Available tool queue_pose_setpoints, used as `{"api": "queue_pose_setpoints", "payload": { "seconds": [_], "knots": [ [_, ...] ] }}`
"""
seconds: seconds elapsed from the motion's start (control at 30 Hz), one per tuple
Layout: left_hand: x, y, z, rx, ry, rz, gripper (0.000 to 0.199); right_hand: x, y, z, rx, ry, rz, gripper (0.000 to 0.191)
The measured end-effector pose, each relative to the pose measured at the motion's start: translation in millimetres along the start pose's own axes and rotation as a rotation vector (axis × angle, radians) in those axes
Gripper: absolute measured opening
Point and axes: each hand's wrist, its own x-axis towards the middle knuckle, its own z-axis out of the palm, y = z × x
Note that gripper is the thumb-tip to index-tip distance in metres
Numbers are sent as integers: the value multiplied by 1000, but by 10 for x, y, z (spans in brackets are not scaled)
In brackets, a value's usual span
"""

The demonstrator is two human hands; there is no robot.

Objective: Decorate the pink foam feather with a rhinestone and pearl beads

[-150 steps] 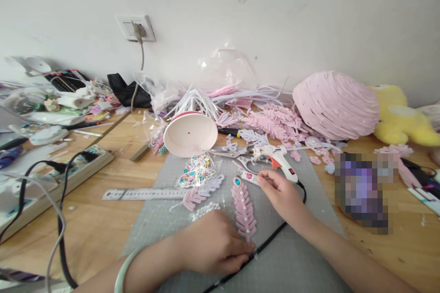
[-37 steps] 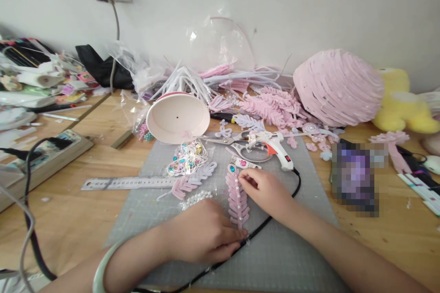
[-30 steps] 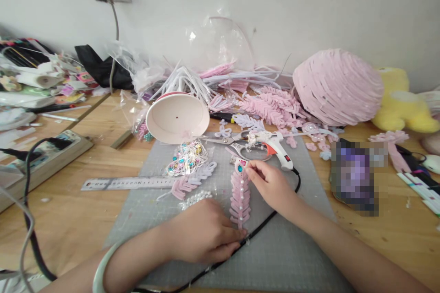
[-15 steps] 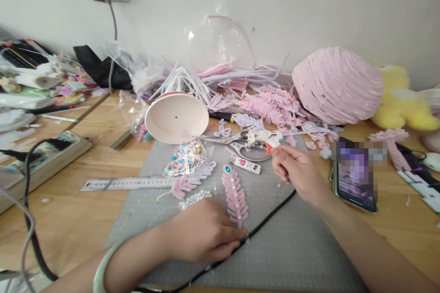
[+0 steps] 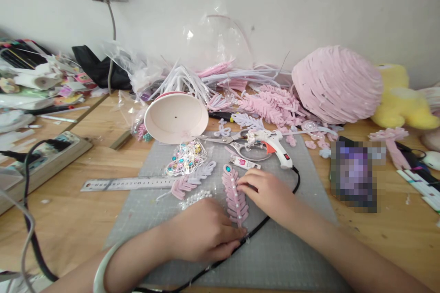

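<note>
A pink pipe-cleaner feather [image 5: 237,199] lies on the grey cutting mat [image 5: 292,256], with a blue gem at its top and a row of white pearls down its middle. My left hand [image 5: 209,233], a pale bangle on its wrist, pinches the stem at the lower end. Fingertips of my right hand [image 5: 270,194] close on the feather's right edge near the upper pearls. Beyond them the white glue gun [image 5: 280,146] rests on the mat, its nozzle over the scissors [image 5: 237,144]. Loose white pearls [image 5: 199,197] lie just behind my left hand.
A steel ruler [image 5: 127,183], a tangle of gems [image 5: 187,158] and a white bowl [image 5: 175,119] stand to the left. The black cord [image 5: 264,222] crosses the mat under my hands. A phone [image 5: 354,174] lies right; a pink wrapped ball [image 5: 338,84] sits behind.
My right hand has let go of the glue gun, which now lies on the mat, and has moved left and nearer to the feather. My left hand stays at the stem.
</note>
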Motion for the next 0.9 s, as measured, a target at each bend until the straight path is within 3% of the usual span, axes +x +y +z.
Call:
{"api": "queue_pose_setpoints", "payload": {
  "seconds": [0.43, 0.57, 0.7, 0.83, 0.9],
  "knots": [
    [6, -8, 8, 2, 10, 9, 21, 52, -27, 72, -1, -34, 55, 16],
    [2, -7, 3, -11, 13, 4, 22, 72, -3, 76, 11, 29, 72, 14],
    [-2, -3, -2, -5, -9, 2, 23, 73, 21, 43, 219, 118, 115, 12],
    [2, -7, 2, 1, -4, 3, 22, 70, 18, -25, 588, 40, 257, 23],
    [4, -11, 6, 0, 3, 0, 22, 67, 9, -45, 583, 43, 272, 20]
  ]
}}
